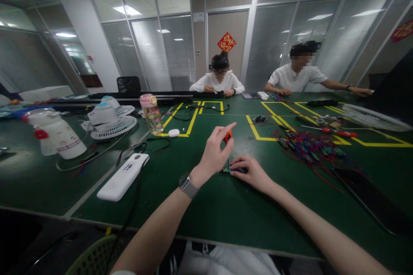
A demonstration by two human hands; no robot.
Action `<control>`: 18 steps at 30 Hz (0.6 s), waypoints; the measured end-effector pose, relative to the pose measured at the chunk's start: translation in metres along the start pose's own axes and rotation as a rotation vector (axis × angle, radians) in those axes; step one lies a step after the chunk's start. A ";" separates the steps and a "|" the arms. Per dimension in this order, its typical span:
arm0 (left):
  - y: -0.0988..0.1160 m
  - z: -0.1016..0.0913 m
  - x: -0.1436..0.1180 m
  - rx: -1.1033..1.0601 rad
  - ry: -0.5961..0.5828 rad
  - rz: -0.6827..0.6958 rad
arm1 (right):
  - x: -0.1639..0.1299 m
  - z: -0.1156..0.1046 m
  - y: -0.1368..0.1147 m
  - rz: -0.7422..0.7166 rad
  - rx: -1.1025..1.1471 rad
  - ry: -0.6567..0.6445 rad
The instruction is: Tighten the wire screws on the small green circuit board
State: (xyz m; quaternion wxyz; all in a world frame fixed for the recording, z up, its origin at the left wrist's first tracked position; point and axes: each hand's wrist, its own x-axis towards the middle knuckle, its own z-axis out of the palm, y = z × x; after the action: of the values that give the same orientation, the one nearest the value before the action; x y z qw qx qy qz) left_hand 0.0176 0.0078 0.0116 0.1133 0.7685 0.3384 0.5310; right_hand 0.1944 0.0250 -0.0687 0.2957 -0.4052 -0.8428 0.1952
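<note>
The green counter [200, 206] fills most of the frame; its near edge is cut off at the bottom, and its right end is lost behind a dark shape. Open surface lies in the lower centre, around the hands. A tangle of red and blue wires [309, 148] spreads across the centre right, its small parts hard to make out. At the lower left a white power bank [124, 176] lies flat. Further left a pink-lidded bottle [151, 113] is seen, partly filled with a pale liquid. In the centre, the left hand [217, 151] is closed around an orange-handled screwdriver [227, 137], mostly hidden by the fingers. Just beside it, the right hand [250, 171] is pressed flat, fingers curled, on a small circuit board [226, 171], largely covered.
</note>
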 end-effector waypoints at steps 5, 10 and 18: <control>-0.008 0.004 0.001 -0.208 0.010 -0.086 | 0.000 -0.001 -0.001 -0.003 0.003 -0.011; -0.007 0.003 0.003 -0.076 0.105 -0.050 | 0.000 -0.001 -0.002 -0.009 -0.003 0.000; -0.005 0.003 0.002 -0.162 0.049 -0.049 | 0.000 -0.001 -0.003 0.004 -0.007 -0.003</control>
State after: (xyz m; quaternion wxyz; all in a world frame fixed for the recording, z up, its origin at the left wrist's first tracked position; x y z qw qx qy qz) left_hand 0.0190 0.0132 0.0086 0.1798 0.7352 0.3156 0.5723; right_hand 0.1932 0.0232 -0.0659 0.2928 -0.4074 -0.8431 0.1933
